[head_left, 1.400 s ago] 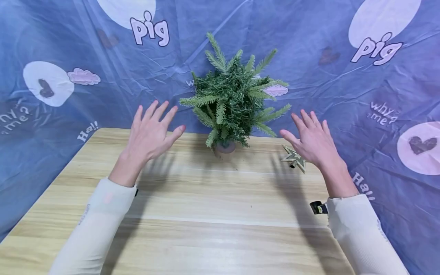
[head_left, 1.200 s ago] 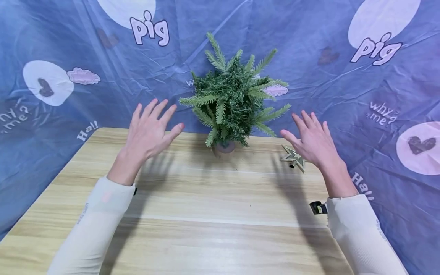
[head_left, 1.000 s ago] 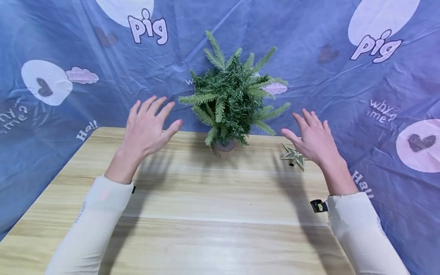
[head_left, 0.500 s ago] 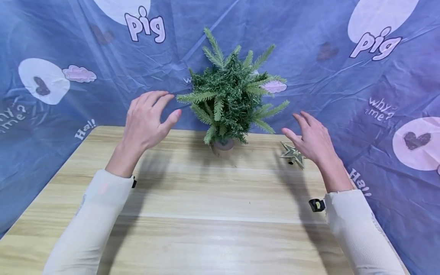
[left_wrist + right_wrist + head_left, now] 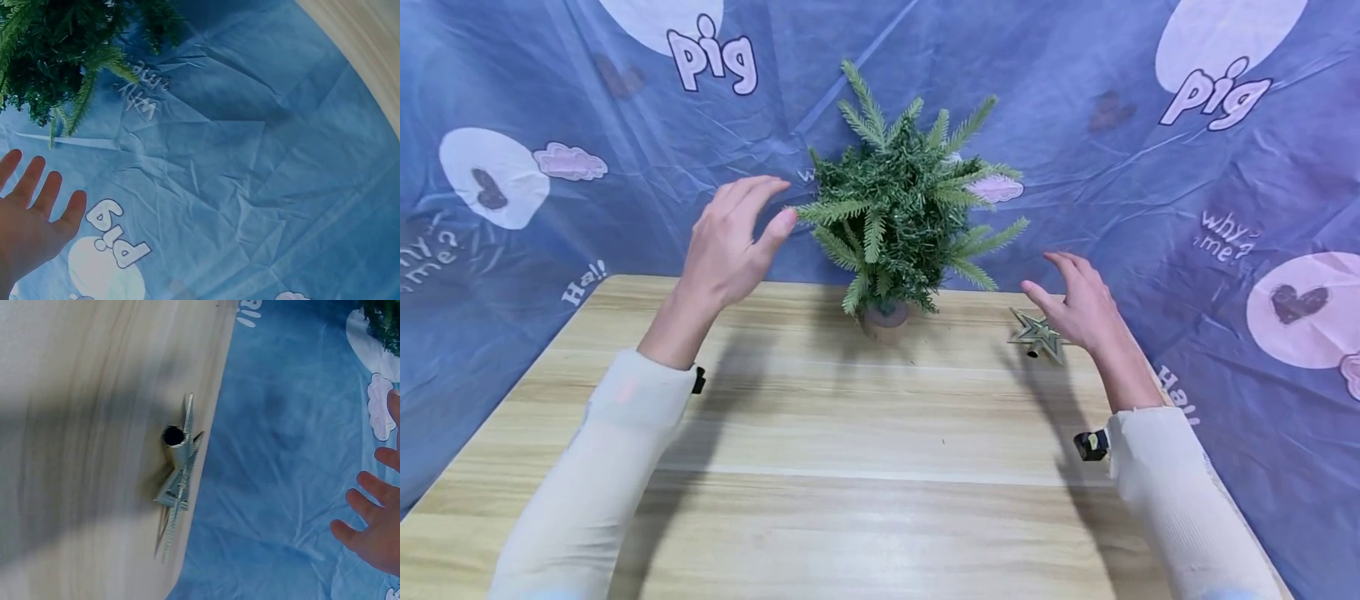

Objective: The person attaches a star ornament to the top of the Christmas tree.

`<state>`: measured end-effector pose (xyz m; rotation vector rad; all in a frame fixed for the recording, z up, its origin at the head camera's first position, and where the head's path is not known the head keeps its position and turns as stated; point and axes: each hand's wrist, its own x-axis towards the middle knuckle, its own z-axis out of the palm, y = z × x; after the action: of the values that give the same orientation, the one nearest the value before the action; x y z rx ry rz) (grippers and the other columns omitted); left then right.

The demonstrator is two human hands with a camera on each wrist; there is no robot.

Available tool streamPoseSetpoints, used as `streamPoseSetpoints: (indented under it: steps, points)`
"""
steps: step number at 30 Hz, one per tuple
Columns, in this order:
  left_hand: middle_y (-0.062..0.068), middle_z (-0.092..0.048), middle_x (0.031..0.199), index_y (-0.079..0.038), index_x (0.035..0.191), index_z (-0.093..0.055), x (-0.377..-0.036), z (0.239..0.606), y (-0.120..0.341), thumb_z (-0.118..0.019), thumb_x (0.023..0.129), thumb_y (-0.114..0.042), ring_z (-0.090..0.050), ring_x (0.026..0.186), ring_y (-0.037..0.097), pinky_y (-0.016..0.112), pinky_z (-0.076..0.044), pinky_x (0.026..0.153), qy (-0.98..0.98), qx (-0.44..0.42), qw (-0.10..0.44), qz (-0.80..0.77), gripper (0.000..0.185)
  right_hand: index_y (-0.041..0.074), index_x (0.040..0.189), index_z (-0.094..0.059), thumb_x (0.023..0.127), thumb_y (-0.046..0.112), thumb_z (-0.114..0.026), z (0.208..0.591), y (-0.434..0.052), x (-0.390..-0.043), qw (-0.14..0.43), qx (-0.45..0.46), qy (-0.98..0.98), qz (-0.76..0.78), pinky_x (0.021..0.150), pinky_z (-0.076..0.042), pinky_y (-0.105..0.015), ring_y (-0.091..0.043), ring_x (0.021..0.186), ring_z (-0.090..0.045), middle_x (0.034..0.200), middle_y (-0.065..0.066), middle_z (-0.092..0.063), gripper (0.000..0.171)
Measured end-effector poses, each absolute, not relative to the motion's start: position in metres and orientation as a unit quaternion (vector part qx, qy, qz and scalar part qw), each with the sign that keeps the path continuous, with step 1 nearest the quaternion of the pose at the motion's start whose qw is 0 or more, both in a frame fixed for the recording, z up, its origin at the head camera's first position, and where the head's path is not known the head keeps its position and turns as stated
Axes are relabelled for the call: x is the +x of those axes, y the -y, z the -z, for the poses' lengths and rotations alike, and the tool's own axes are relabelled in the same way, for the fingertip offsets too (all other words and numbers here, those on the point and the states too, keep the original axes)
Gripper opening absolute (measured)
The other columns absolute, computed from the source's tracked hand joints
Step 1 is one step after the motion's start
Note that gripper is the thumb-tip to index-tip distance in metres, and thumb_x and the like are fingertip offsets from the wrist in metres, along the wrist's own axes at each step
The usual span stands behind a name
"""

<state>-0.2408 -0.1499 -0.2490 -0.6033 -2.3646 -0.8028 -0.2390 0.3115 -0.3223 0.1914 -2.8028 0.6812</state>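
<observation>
A small artificial Christmas tree (image 5: pixel 895 208) stands upright at the back of the wooden table, on a round brown base (image 5: pixel 886 323). My left hand (image 5: pixel 730 242) hovers to the left of it, fingers loosely extended, the tips close to a left branch; whether they touch cannot be told. In the left wrist view that hand (image 5: pixel 40 219) holds nothing. My right hand (image 5: pixel 1084 304) is in the air at the right, fingers relaxed, above a gold star tree topper (image 5: pixel 1037 335). The star (image 5: pixel 178 475) lies on the table with its hollow socket showing in the right wrist view.
The light wooden table (image 5: pixel 850 433) ends at the back against a blue printed cloth (image 5: pixel 1045 83), which also hangs at both sides. A black wrist device (image 5: pixel 1091 446) sits by the right sleeve.
My left hand has risen and moved rightward toward the tree, its fingers bending slightly. The right hand has turned a little, its fingers closer together. The view has shifted slightly.
</observation>
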Motion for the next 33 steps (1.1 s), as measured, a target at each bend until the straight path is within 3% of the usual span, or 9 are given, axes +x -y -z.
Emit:
streamPoseSetpoints:
  steps: [8, 20, 33]
  points:
    - [0.001, -0.051, 0.151, -0.018, 0.145, -0.057, -0.248, 0.234, 0.139, -0.044, 0.098, -0.057, -0.041, 0.14, 0.021, 0.056, -0.033, 0.113, 0.885, -0.238, 0.265, 0.301, 0.063, -0.003, 0.152, -0.038, 0.1, 0.05, -0.058, 0.335, -0.318, -0.247, 0.107, 0.079, 0.962, -0.239, 0.112, -0.024, -0.068, -0.053, 0.141, -0.028, 0.155, -0.031, -0.034, 0.077]
    - [-0.001, -0.043, 0.157, -0.022, 0.15, -0.05, -0.256, 0.213, 0.126, -0.047, 0.097, -0.056, -0.031, 0.146, 0.017, 0.054, -0.022, 0.119, 0.896, -0.255, 0.198, 0.303, 0.063, -0.005, 0.152, -0.037, 0.1, 0.05, -0.058, 0.35, -0.33, -0.252, 0.089, 0.07, 0.964, -0.241, 0.113, -0.024, -0.068, -0.054, 0.141, -0.029, 0.153, -0.034, -0.034, 0.079]
    - [-0.005, -0.038, 0.16, -0.025, 0.154, -0.044, -0.258, 0.195, 0.109, -0.049, 0.1, -0.055, -0.029, 0.147, 0.017, 0.055, -0.02, 0.12, 0.91, -0.263, 0.162, 0.277, 0.062, -0.006, 0.153, -0.033, 0.101, 0.051, -0.056, 0.368, -0.345, -0.256, 0.067, 0.057, 0.965, -0.249, 0.111, -0.025, -0.071, -0.056, 0.139, -0.029, 0.152, -0.037, -0.032, 0.081]
